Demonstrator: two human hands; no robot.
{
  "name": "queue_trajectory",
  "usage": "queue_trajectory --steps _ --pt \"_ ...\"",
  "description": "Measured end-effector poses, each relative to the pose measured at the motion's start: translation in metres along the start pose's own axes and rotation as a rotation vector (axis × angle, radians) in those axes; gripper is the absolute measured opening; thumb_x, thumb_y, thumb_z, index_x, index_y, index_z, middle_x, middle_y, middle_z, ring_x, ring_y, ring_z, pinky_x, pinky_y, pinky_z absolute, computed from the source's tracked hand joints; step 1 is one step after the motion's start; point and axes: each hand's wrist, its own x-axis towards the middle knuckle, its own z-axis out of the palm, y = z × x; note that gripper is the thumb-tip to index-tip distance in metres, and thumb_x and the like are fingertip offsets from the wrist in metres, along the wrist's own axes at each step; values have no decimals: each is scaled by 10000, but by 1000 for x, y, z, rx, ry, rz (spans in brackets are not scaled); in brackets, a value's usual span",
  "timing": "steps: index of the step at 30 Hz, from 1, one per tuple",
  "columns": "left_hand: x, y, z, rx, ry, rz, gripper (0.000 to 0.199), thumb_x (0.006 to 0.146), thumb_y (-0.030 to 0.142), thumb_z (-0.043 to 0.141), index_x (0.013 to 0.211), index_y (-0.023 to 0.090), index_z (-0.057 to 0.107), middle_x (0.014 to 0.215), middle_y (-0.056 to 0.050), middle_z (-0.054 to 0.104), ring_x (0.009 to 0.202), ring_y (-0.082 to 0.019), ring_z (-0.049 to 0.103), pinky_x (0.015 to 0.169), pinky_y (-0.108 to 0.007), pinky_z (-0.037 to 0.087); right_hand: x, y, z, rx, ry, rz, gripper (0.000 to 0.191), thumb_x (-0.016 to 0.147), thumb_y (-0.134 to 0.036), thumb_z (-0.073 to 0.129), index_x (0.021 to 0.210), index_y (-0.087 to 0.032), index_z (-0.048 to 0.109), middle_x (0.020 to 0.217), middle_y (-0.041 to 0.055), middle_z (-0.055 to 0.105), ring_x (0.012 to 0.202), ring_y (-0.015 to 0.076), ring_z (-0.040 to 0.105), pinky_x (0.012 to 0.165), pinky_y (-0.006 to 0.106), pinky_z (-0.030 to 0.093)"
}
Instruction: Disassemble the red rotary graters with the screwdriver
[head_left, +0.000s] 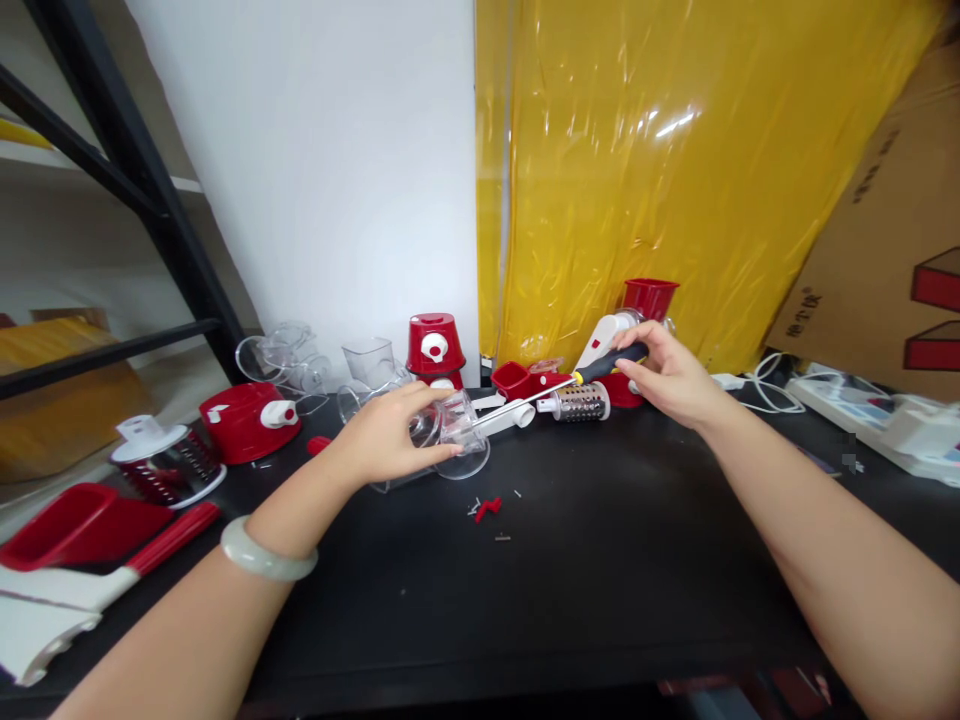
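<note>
My left hand (397, 430) is closed around a clear plastic housing (459, 425), which lies tilted above the black table. In my right hand (664, 375) is a screwdriver (611, 362) with a black and yellow handle, pinched near its end. Its long shaft slants down to the left, and the tip reaches the clear housing; exactly where it sits inside I cannot tell. In front of the housing lie small red pieces (489, 508), several screws (474, 508) and a short metal pin (502, 539). Behind the shaft rests a metal grater drum (585, 403).
On the left are a red base (251, 422), another grater drum (169, 462), a red hopper (82, 525) and a white part with a red handle (176, 540). A red body (435, 345) stands behind. At right are a power strip (877, 415) and a cardboard box (877, 250).
</note>
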Motion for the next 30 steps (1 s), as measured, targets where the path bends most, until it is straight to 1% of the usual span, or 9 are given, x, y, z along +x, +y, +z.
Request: queue_trajectory --steps 5,9,12,15,17,20,25,28,30 --pt "-1 4 1 10 -11 4 685 764 635 636 1313 232 565 1097 -92 660 978 -267 639 856 -387 506 -1 -6 4 392 29 62 465 566 -401 871 918 -228 621 940 13 664 899 183 638 798 348 542" --pt "-1 5 2 15 -13 2 683 767 638 630 1321 246 559 1112 -91 654 978 -265 643 850 -377 508 -1 1 0 234 88 144 572 785 -756 509 779 -197 628 615 24 625 492 154 566 421 282 459" --pt "-1 5 2 20 -7 0 689 763 641 632 1319 242 563 1105 -91 655 979 -268 643 848 -377 509 0 7 -8 -7 74 164 554 831 -712 494 705 -185 613 422 -41 462 335 85 358 330 210 265" --pt "-1 6 2 24 -12 3 688 766 641 630 1320 239 562 1108 -90 652 978 -267 642 852 -377 506 1 6 -12 124 17 124 302 720 -458 754 842 -216 619 631 -38 601 475 96 498 422 208 378" --pt "-1 6 3 25 -18 2 685 771 639 627 1325 243 556 1113 -86 650 983 -262 639 859 -376 503 1 3 -11 283 -13 84 413 600 -308 823 942 -257 597 822 -28 665 670 135 615 546 239 479" --pt "-1 6 3 24 -21 4 689 773 638 629 1334 246 546 1121 -82 647 995 -258 632 873 -376 498 0 -3 -6 379 -32 115 424 618 -378 792 977 -262 599 875 16 691 807 194 659 598 283 505" --pt "-1 6 2 26 -16 0 691 770 643 629 1327 242 551 1113 -86 641 987 -259 635 857 -370 502 -1 -3 -5 -39 4 260 650 867 -753 308 793 -200 641 495 27 546 398 161 470 410 306 348" --pt "-1 6 2 24 -20 2 687 771 641 629 1324 241 555 1111 -85 643 979 -257 638 852 -371 503 -1 2 -11 -337 42 124 514 886 -662 432 725 -211 619 552 15 524 521 168 493 516 304 386" --pt "-1 6 3 24 -16 0 688 769 639 633 1325 241 555 1125 -85 644 991 -260 637 862 -375 502 0 3 -15 -303 38 32 334 878 -539 531 777 -230 607 698 19 570 659 181 534 608 304 424"
